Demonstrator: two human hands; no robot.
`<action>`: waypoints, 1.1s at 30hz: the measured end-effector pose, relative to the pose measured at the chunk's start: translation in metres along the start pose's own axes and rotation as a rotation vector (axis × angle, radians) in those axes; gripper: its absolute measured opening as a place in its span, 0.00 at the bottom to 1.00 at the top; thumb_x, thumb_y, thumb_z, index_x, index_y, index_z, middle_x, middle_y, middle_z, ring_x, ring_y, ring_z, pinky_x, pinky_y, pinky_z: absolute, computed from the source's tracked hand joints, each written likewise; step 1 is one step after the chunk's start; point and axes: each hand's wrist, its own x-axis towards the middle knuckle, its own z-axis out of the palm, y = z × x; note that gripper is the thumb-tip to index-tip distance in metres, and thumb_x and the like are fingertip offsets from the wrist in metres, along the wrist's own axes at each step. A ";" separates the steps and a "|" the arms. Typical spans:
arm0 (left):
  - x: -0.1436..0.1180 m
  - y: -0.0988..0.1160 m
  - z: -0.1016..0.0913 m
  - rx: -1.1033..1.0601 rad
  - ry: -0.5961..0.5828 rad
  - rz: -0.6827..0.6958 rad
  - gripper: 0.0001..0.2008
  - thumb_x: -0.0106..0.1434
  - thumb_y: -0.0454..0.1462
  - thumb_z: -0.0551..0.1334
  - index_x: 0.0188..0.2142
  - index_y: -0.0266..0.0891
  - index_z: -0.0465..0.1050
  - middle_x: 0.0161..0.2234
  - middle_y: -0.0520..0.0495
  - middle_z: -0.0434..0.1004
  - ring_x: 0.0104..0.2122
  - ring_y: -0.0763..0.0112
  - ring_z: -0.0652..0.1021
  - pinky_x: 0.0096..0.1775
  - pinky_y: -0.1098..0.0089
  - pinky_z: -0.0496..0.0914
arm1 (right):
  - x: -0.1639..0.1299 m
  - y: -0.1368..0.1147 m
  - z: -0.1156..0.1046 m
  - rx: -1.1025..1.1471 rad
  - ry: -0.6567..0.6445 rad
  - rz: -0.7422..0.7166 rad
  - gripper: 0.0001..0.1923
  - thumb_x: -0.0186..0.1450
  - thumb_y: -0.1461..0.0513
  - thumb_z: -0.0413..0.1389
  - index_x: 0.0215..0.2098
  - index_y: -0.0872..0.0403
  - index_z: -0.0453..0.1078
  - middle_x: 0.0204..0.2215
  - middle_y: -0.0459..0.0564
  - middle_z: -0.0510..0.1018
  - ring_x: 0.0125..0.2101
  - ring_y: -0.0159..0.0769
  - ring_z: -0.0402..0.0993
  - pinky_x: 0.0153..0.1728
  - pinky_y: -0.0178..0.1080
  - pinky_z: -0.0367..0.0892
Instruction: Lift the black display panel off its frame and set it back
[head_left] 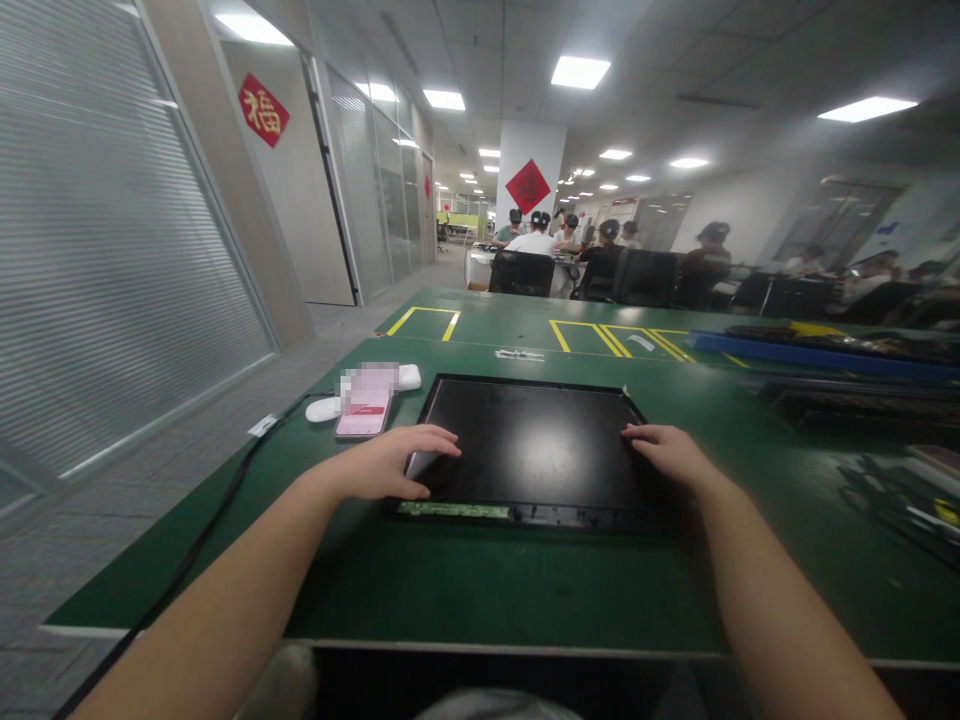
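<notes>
A black flat display panel [525, 440] lies face up on the green table, with a strip of green circuit board [454, 510] along its near edge. My left hand [394, 462] is at the panel's left edge, thumb and fingers spread apart over the border. At the right edge, my right hand [671, 455] has its fingertips close together on the rim; its lower fingers are partly hidden. Left of the panel rests a phone [364, 415] with a lit pinkish screen, partly pixelated, beside a white rounded object [322, 410] and another white piece [409, 377].
Yellow tape outlines [585, 337] mark the far part of the table [510, 590]. A black cable [225, 500] runs along its left side. On the right are a blue tray [810, 352] with dark parts and some blurred cables [892, 505]. Several people sit farther back.
</notes>
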 end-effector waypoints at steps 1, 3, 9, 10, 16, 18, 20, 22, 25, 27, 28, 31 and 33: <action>0.000 0.000 0.000 0.003 0.000 0.000 0.29 0.53 0.35 0.68 0.56 0.49 0.70 0.62 0.47 0.66 0.60 0.58 0.68 0.59 0.60 0.61 | 0.000 0.000 0.000 -0.001 0.001 0.001 0.14 0.59 0.62 0.55 0.40 0.50 0.80 0.48 0.48 0.79 0.52 0.43 0.74 0.57 0.42 0.63; 0.000 0.000 0.000 0.011 -0.001 -0.005 0.30 0.53 0.35 0.68 0.57 0.49 0.69 0.62 0.48 0.65 0.60 0.58 0.68 0.60 0.60 0.61 | 0.000 0.001 0.001 -0.008 0.004 -0.005 0.15 0.59 0.62 0.55 0.40 0.50 0.80 0.48 0.48 0.79 0.51 0.42 0.74 0.57 0.42 0.63; 0.003 -0.007 0.004 0.112 0.070 -0.149 0.28 0.58 0.45 0.65 0.57 0.44 0.69 0.63 0.41 0.63 0.61 0.53 0.67 0.59 0.57 0.62 | -0.001 -0.004 -0.002 -0.033 0.033 0.014 0.16 0.59 0.60 0.54 0.41 0.50 0.80 0.45 0.49 0.81 0.49 0.43 0.75 0.54 0.42 0.65; 0.004 -0.009 0.005 0.144 0.100 -0.182 0.27 0.59 0.46 0.63 0.57 0.42 0.69 0.63 0.39 0.63 0.61 0.52 0.67 0.59 0.56 0.62 | -0.001 -0.004 -0.003 -0.044 0.049 0.029 0.16 0.59 0.60 0.53 0.41 0.50 0.80 0.44 0.49 0.81 0.48 0.43 0.75 0.52 0.41 0.66; 0.011 -0.019 0.010 0.273 0.188 -0.257 0.22 0.64 0.42 0.55 0.54 0.38 0.72 0.59 0.37 0.70 0.58 0.54 0.70 0.59 0.56 0.63 | 0.003 0.001 -0.009 -0.103 0.185 0.142 0.18 0.56 0.60 0.54 0.43 0.52 0.80 0.42 0.53 0.81 0.42 0.44 0.77 0.46 0.42 0.69; 0.012 -0.018 0.011 0.291 0.178 -0.257 0.20 0.63 0.39 0.54 0.53 0.39 0.73 0.56 0.39 0.73 0.56 0.55 0.72 0.58 0.56 0.64 | 0.004 0.007 -0.009 -0.108 0.162 0.218 0.19 0.56 0.60 0.54 0.43 0.53 0.79 0.40 0.54 0.82 0.40 0.45 0.77 0.43 0.42 0.70; 0.013 -0.015 0.013 0.309 0.167 -0.275 0.20 0.62 0.36 0.53 0.52 0.40 0.74 0.55 0.41 0.75 0.55 0.55 0.73 0.58 0.56 0.65 | 0.006 0.013 -0.008 -0.110 0.135 0.269 0.19 0.55 0.60 0.55 0.42 0.53 0.80 0.38 0.54 0.82 0.38 0.45 0.78 0.40 0.41 0.71; 0.014 -0.013 0.015 0.318 0.173 -0.300 0.21 0.61 0.33 0.53 0.51 0.41 0.75 0.55 0.43 0.76 0.55 0.56 0.74 0.57 0.56 0.65 | 0.007 0.019 -0.005 -0.107 0.122 0.281 0.17 0.54 0.60 0.55 0.39 0.51 0.81 0.36 0.53 0.82 0.37 0.44 0.79 0.39 0.40 0.71; 0.015 -0.014 0.019 0.323 0.196 -0.314 0.24 0.60 0.31 0.52 0.53 0.41 0.74 0.56 0.44 0.75 0.56 0.58 0.73 0.58 0.58 0.65 | 0.009 0.025 -0.003 -0.102 0.107 0.263 0.15 0.52 0.63 0.55 0.35 0.51 0.81 0.35 0.52 0.83 0.35 0.44 0.79 0.38 0.40 0.71; 0.015 -0.016 0.021 0.326 0.199 -0.307 0.25 0.59 0.30 0.51 0.54 0.41 0.73 0.56 0.44 0.75 0.56 0.59 0.73 0.58 0.60 0.65 | 0.010 0.028 -0.002 -0.093 0.094 0.259 0.16 0.51 0.64 0.54 0.34 0.52 0.81 0.35 0.54 0.83 0.35 0.44 0.79 0.38 0.41 0.72; 0.016 -0.017 0.021 0.328 0.200 -0.301 0.26 0.58 0.29 0.51 0.54 0.40 0.73 0.56 0.43 0.75 0.56 0.59 0.73 0.58 0.60 0.65 | 0.011 0.029 -0.002 -0.083 0.085 0.264 0.17 0.51 0.65 0.54 0.35 0.52 0.81 0.36 0.54 0.83 0.35 0.44 0.79 0.38 0.41 0.72; 0.017 -0.017 0.021 0.320 0.213 -0.281 0.27 0.57 0.27 0.50 0.54 0.38 0.73 0.56 0.41 0.75 0.56 0.58 0.73 0.58 0.60 0.65 | 0.013 0.036 0.001 -0.040 0.058 0.266 0.19 0.49 0.67 0.53 0.35 0.52 0.81 0.34 0.54 0.83 0.33 0.43 0.79 0.35 0.39 0.72; 0.018 -0.016 0.020 0.296 0.227 -0.278 0.28 0.55 0.26 0.51 0.53 0.39 0.74 0.54 0.42 0.76 0.55 0.58 0.74 0.57 0.60 0.66 | 0.014 0.042 0.004 -0.004 0.072 0.228 0.19 0.47 0.68 0.53 0.33 0.52 0.81 0.32 0.53 0.83 0.31 0.41 0.79 0.32 0.38 0.72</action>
